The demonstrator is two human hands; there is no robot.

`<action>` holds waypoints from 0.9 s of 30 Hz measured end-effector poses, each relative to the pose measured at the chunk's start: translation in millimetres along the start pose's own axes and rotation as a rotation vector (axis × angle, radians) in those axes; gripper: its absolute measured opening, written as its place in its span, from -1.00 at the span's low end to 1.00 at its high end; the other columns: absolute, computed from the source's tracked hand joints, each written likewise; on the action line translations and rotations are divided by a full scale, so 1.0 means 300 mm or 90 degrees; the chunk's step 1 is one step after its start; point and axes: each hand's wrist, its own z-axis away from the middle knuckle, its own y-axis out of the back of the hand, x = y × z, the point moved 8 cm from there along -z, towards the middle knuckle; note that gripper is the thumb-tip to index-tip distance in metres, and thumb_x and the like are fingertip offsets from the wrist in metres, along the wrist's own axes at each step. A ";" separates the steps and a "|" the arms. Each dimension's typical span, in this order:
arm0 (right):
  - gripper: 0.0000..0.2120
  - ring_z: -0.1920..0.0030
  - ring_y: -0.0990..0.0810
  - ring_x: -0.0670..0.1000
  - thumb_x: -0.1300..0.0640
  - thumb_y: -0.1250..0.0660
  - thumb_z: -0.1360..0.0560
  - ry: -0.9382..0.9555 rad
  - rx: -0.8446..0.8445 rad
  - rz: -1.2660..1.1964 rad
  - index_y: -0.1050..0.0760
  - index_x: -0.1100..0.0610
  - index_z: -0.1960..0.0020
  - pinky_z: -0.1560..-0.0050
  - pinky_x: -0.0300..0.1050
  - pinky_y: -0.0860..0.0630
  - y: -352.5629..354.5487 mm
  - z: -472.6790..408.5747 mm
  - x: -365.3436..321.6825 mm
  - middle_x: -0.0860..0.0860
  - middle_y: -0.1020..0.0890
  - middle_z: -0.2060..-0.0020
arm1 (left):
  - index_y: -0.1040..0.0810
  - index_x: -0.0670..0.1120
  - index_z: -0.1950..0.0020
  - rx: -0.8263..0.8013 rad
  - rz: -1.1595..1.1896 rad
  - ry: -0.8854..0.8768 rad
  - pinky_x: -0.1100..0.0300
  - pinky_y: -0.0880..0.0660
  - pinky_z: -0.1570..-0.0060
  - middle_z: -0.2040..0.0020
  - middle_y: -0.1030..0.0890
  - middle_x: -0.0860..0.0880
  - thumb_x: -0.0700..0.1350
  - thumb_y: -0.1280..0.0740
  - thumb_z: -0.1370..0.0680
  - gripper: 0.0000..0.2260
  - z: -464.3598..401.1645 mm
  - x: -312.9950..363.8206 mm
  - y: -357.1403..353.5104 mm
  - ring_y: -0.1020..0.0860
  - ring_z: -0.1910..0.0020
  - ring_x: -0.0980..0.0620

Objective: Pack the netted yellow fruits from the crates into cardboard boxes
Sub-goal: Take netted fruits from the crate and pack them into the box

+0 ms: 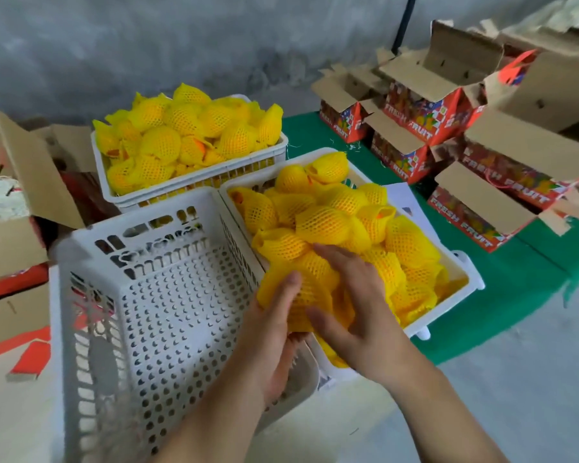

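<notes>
At the lower centre of the frame both bare hands meet on one yellow fruit wrapped in yellow foam netting (pixel 301 295), at the near corner of a white perforated plastic crate of netted fruits (pixel 462 262) that sits tilted at centre right. The left hand (pixel 274 332) cups the fruit from below and from the left, its thumb pressed on the netting and its fingers curled underneath. The right hand (pixel 351 312) lies over the fruit from the right, fingers spread and bent round the netting, thumb pointing toward the frame's lower left. The fruit touches its neighbours in the pile (whether it is lifted clear of them cannot be told).

Just left of that crate, at lower left, stands a second white perforated plastic crate with nothing in it (pixel 161 312), its wall touching the full one. Behind both, at upper centre, a third white plastic crate heaped with netted yellow fruits (pixel 194 175) stands.

At upper right a cluster of open red cardboard boxes printed "FRESH FRUIT" (pixel 482 208) rests on a green mat (pixel 515 282), flaps raised. At the left edge more open brown-and-red cardboard boxes (pixel 17 182) stand, one with pale shredded filling inside. A grey concrete wall (pixel 147 45) fills the top of the frame.
</notes>
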 end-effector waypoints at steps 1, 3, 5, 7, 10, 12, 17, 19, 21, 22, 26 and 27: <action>-0.37 -0.37 -0.42 0.04 -0.12 -0.36 -0.52 -0.062 0.065 0.027 -0.30 -0.05 -0.55 -0.33 0.08 -0.37 0.055 -0.016 0.072 -0.07 -0.44 -0.43 | -0.50 0.05 -0.44 0.022 0.028 0.012 -0.09 -0.59 -0.17 -0.28 -0.66 -0.11 0.17 -0.32 -0.61 -0.57 -0.002 -0.003 0.014 -0.65 -0.24 -0.14; -0.26 -0.41 -0.38 0.17 -0.18 -0.37 -0.52 -0.304 0.065 0.212 -0.18 -0.01 -0.59 -0.36 0.23 -0.35 0.124 -0.037 0.269 0.05 -0.40 -0.47 | -0.53 0.06 -0.36 0.088 0.059 0.035 0.04 -0.63 0.06 -0.19 -0.70 -0.13 0.25 -0.34 -0.53 -0.54 -0.001 -0.020 0.063 -0.68 -0.15 -0.14; -0.10 -0.47 -0.31 0.23 -0.30 -0.40 -0.48 -0.508 -0.087 0.323 -0.03 -0.02 -0.61 -0.41 0.29 -0.28 0.105 0.001 0.427 0.08 -0.30 -0.52 | -0.54 0.06 -0.31 0.108 0.092 0.037 0.10 -0.64 0.14 -0.12 -0.73 -0.12 0.28 -0.39 -0.44 -0.48 0.004 -0.030 0.088 -0.72 -0.08 -0.11; -0.12 -0.41 -0.40 0.21 -0.34 -0.44 -0.41 -0.525 -0.106 0.273 -0.10 -0.02 -0.52 -0.37 0.29 -0.28 0.073 0.013 0.487 0.05 -0.37 -0.45 | -0.53 0.07 -0.32 0.101 0.115 0.031 0.10 -0.65 0.15 -0.09 -0.74 -0.09 0.26 -0.41 -0.42 -0.48 0.010 -0.030 0.092 -0.72 -0.06 -0.10; -0.21 -0.29 -0.46 0.20 -0.30 -0.50 -0.31 -0.456 -0.008 0.291 -0.21 -0.10 -0.39 -0.28 0.26 -0.32 0.079 0.004 0.461 0.00 -0.49 -0.30 | -0.53 0.06 -0.33 0.110 0.126 0.041 0.07 -0.66 0.14 -0.07 -0.73 -0.12 0.24 -0.41 -0.47 -0.51 0.024 -0.038 0.119 -0.72 -0.05 -0.13; -0.25 -0.26 -0.42 0.17 -0.21 -0.53 -0.29 -0.408 0.098 0.272 -0.23 -0.16 -0.35 -0.24 0.25 -0.32 0.099 0.020 0.417 -0.03 -0.47 -0.25 | -0.55 0.06 -0.31 0.125 0.128 0.047 0.05 -0.65 0.15 -0.06 -0.73 -0.17 0.23 -0.42 -0.49 -0.54 0.035 -0.047 0.153 -0.73 -0.01 -0.14; -0.28 -0.07 -0.26 -0.20 0.08 -0.57 -0.33 -0.225 0.196 0.056 -0.23 -0.15 -0.32 0.01 -0.42 -0.34 0.125 0.027 0.282 -0.18 -0.22 -0.13 | -0.57 0.08 -0.27 0.149 0.110 0.031 0.05 -0.64 0.16 -0.16 -0.65 -0.23 0.22 -0.47 -0.43 -0.54 0.083 -0.045 0.238 -0.73 0.06 -0.13; -0.29 -0.15 -0.30 -0.19 0.08 -0.52 -0.29 -0.154 0.173 0.033 -0.24 -0.10 -0.32 -0.09 -0.52 -0.29 0.124 0.002 0.182 -0.13 -0.25 -0.16 | -0.59 0.12 -0.25 0.140 0.082 0.024 0.04 -0.64 0.11 -0.17 -0.66 -0.20 0.24 -0.48 -0.40 -0.54 0.106 -0.043 0.266 -0.73 0.01 -0.13; -0.30 -0.16 -0.41 -0.11 0.10 -0.52 -0.29 -0.121 0.097 -0.033 -0.24 -0.12 -0.31 -0.07 -0.41 -0.36 0.074 -0.020 0.077 -0.04 -0.35 -0.17 | -0.60 0.13 -0.25 0.127 0.056 0.029 0.04 -0.64 0.10 -0.17 -0.66 -0.19 0.24 -0.50 -0.38 -0.52 0.137 -0.038 0.293 -0.73 -0.02 -0.14; -0.30 -0.08 -0.47 -0.12 0.11 -0.53 -0.31 -0.120 0.041 -0.093 -0.24 -0.15 -0.31 0.03 -0.36 -0.42 0.027 -0.025 0.016 -0.03 -0.40 -0.15 | -0.60 0.10 -0.26 0.111 0.042 0.032 0.05 -0.64 0.11 -0.18 -0.67 -0.20 0.23 -0.52 -0.38 -0.51 0.155 -0.028 0.308 -0.72 -0.04 -0.14; -0.38 -0.09 -0.58 -0.02 0.18 -0.47 -0.44 -0.074 -0.140 -0.288 -0.34 -0.04 -0.43 0.04 -0.13 -0.52 -0.230 0.006 -0.270 0.02 -0.53 -0.20 | -0.63 0.15 -0.30 -0.061 -0.107 -0.018 0.01 -0.65 -0.01 -0.23 -0.68 -0.14 0.26 -0.54 -0.40 -0.50 0.272 0.078 0.405 -0.68 -0.18 -0.15; -0.43 -0.14 -0.59 0.01 0.20 -0.45 -0.46 -0.082 -0.156 -0.324 -0.37 -0.01 -0.41 0.00 -0.10 -0.54 -0.297 0.023 -0.330 0.02 -0.55 -0.20 | -0.61 0.20 -0.33 -0.092 -0.130 -0.028 -0.02 -0.65 -0.03 -0.25 -0.67 -0.12 0.24 -0.52 -0.41 -0.50 0.313 0.100 0.462 -0.67 -0.20 -0.16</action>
